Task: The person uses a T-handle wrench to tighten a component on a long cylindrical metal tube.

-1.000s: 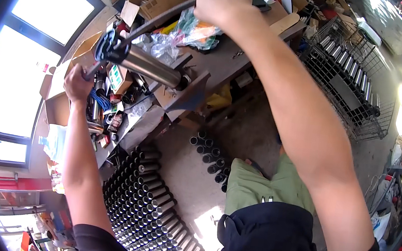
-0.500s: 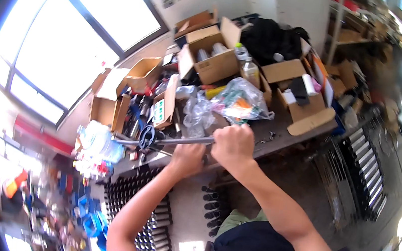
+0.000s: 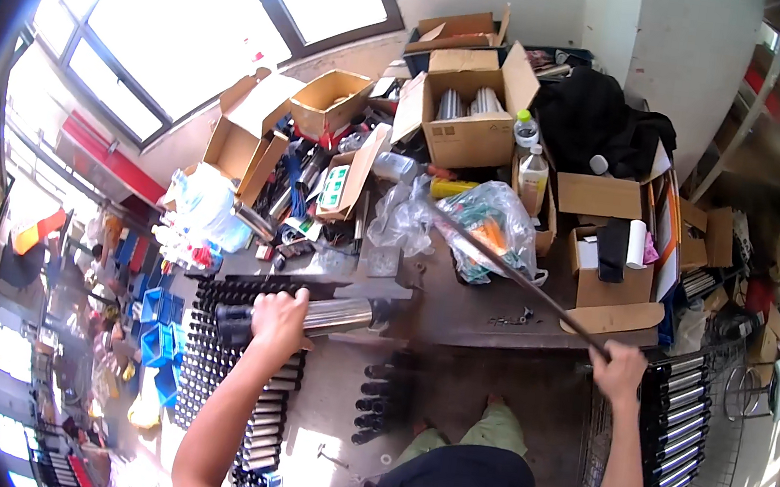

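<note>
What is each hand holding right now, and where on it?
The left hand grips a shiny metal cylinder around its dark end. The right hand holds a long thin dark rod by its near end.

The left hand (image 3: 279, 316) grips a shiny steel cylinder (image 3: 328, 315) lying at the near edge of the cluttered metal desk (image 3: 489, 306). The right hand (image 3: 618, 369), well to the right, holds a long thin dark rod (image 3: 513, 270) slanting back-left over the desk. Open cardboard boxes (image 3: 470, 107) stand behind. Rows of black-capped tubes (image 3: 220, 359) lie on the floor, left.
</note>
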Available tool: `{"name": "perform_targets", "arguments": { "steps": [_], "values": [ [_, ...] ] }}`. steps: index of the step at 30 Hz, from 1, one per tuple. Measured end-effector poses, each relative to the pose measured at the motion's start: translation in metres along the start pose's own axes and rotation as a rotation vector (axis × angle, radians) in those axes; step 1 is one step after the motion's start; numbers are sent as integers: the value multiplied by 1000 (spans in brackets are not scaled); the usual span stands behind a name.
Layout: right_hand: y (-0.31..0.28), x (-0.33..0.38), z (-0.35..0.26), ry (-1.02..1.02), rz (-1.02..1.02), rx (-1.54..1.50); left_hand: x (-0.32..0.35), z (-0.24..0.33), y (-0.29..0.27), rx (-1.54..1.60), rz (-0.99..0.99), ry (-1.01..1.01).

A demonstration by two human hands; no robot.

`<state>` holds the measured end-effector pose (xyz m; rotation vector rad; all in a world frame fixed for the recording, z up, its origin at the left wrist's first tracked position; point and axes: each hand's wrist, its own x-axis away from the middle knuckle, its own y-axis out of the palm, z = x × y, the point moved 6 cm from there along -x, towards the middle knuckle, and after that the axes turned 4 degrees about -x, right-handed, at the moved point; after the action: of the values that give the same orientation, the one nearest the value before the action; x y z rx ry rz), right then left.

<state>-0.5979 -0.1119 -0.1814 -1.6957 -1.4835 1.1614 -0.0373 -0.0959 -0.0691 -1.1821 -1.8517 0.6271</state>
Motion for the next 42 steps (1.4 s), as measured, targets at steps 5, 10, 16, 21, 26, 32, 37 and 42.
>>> {"name": "perform_targets", "arguments": {
  "steps": [5, 10, 16, 21, 26, 32, 37, 42],
  "values": [
    [118, 144, 24, 355, -213, -330, 84, 14, 109, 1530, -99, -148],
    [170, 178, 18, 487, -420, -307, 97, 122, 101, 2994, -737, 203],
    [188, 129, -21, 377, -513, -152, 88, 140, 80, 3215, -659, 268],
    [176, 124, -66, 411, -491, -8, 76, 131, 86, 3120, -608, 152],
    [190, 150, -73, 475, -507, 31, 83, 109, 78, 3086, -468, 96],
    [244, 174, -33, 573, -804, -131, 83, 106, 69, 3163, -498, 281],
    [243, 176, -38, 624, -831, -322, 81, 112, 72, 3207, -582, 447],
    [243, 182, -22, 582, -757, -312, 77, 125, 74, 3158, -605, 295]
  ]
}}
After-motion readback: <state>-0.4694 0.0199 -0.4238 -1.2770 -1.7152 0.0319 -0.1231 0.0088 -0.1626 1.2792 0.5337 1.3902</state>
